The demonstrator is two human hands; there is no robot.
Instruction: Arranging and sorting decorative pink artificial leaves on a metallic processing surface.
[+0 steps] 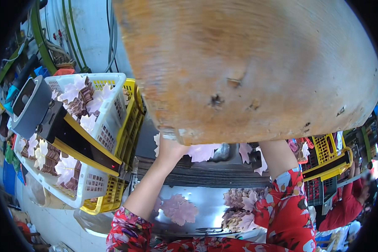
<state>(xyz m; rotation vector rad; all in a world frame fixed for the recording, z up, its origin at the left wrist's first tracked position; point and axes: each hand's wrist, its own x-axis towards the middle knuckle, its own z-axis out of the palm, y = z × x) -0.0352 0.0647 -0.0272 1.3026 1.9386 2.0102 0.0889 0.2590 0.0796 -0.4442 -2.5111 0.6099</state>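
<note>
A large worn, orange-brown block (248, 80) fills the upper middle and hides most of both hands. My left hand (171, 148) reaches under its lower edge, beside a pale pink maple-leaf-shaped piece (202, 153); its fingers are hidden. My right forearm (278, 158) goes under the block as well, and the hand itself is out of sight. Between the arms lies another leaf piece (245, 152), near a dark shape (224, 153). Closer to me, loose pink leaf pieces (179, 209) and stacked leaf pieces (241, 210) rest on a shiny metal table (210, 201).
White crates (107, 126) of stacked leaf pieces stand at left on yellow crates (132, 126). A black-and-yellow arm (86, 143) juts in front of them, with a similar arm (327, 168) at right. Dark layered strips (206, 176) cross the table. A person in red (344, 206) is at far right.
</note>
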